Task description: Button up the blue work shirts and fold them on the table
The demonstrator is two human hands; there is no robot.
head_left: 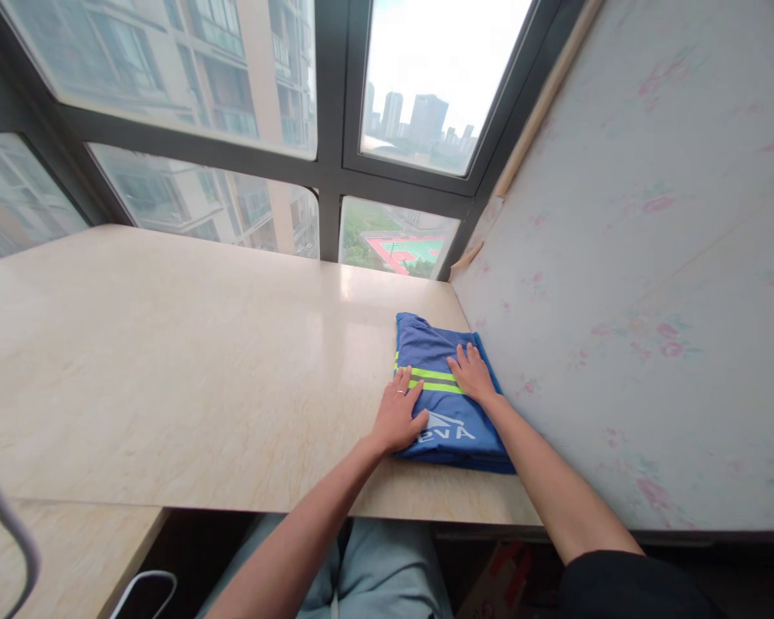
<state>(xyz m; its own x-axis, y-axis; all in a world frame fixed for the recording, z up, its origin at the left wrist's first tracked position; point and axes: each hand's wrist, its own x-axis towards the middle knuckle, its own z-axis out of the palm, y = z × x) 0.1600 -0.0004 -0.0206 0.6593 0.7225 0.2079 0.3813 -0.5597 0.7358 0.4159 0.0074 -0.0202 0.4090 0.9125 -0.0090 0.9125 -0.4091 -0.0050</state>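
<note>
A folded blue garment (pixel 435 340) with yellow-green and grey stripes and white lettering lies flat on the stone-look sill (pixel 232 370), close to the wall. My left hand (pixel 398 413) rests on its left edge, fingers spread, a ring on one finger. On the upper right part of the cloth lies my right hand (pixel 472 374), palm down with fingers apart. Neither hand grips the fabric; both press on its top. The lower right corner of the garment reaches under my right forearm.
A floral-papered wall (pixel 651 301) rises at the right. Grey window frames (pixel 332 129) stand along the back. At the lower left are a grey cable (pixel 13 524) and a white looped cable (pixel 145 585). Below the sill edge sits a red and white bag (pixel 503 576).
</note>
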